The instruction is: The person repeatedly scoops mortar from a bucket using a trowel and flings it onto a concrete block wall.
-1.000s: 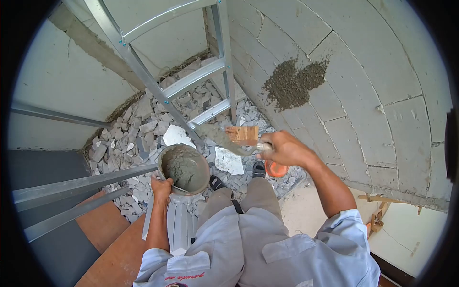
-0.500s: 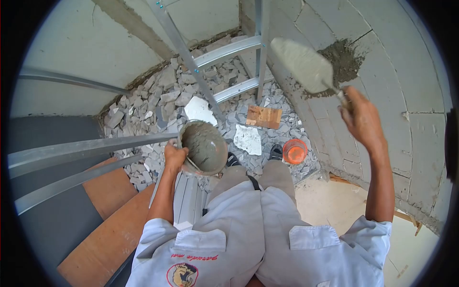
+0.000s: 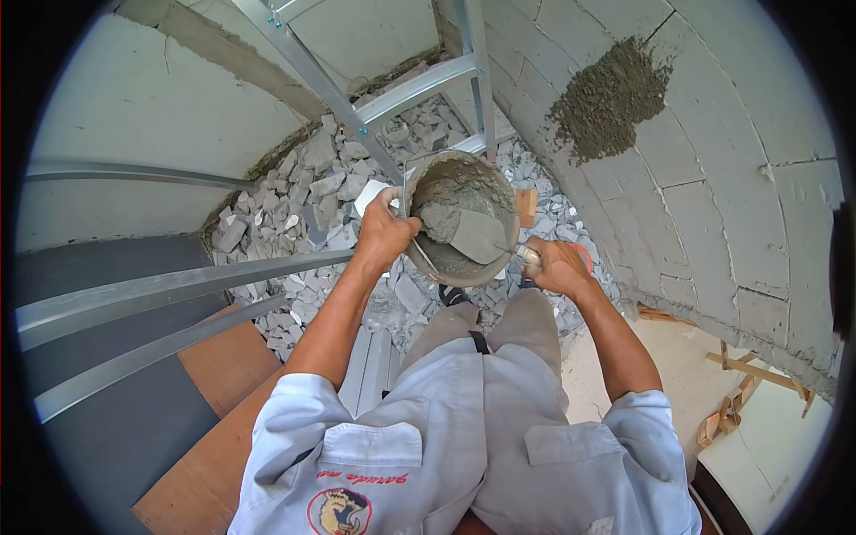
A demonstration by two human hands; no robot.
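My left hand [image 3: 387,229] grips the left rim of a round bucket [image 3: 508,192], which is tilted and partly filled with wet grey mortar [image 3: 464,185]. In my right hand [image 3: 558,266] is the handle of a trowel [image 3: 480,237], its blade inside the bucket against the mortar. A rough dark patch of mortar [image 3: 615,100] sticks to the grey block wall [image 3: 695,147] at the upper right.
A metal ladder [image 3: 419,89] stands ahead over broken rubble [image 3: 321,169]. Metal bars [image 3: 160,285] cross the left side, above brown boards [image 3: 223,357]. A wooden piece [image 3: 526,207] lies beyond the bucket. Wooden scraps [image 3: 736,401] lie at the lower right.
The trowel went up to the wall patch and has come back down into the bucket. My left hand has raised the bucket and brought it toward the middle.
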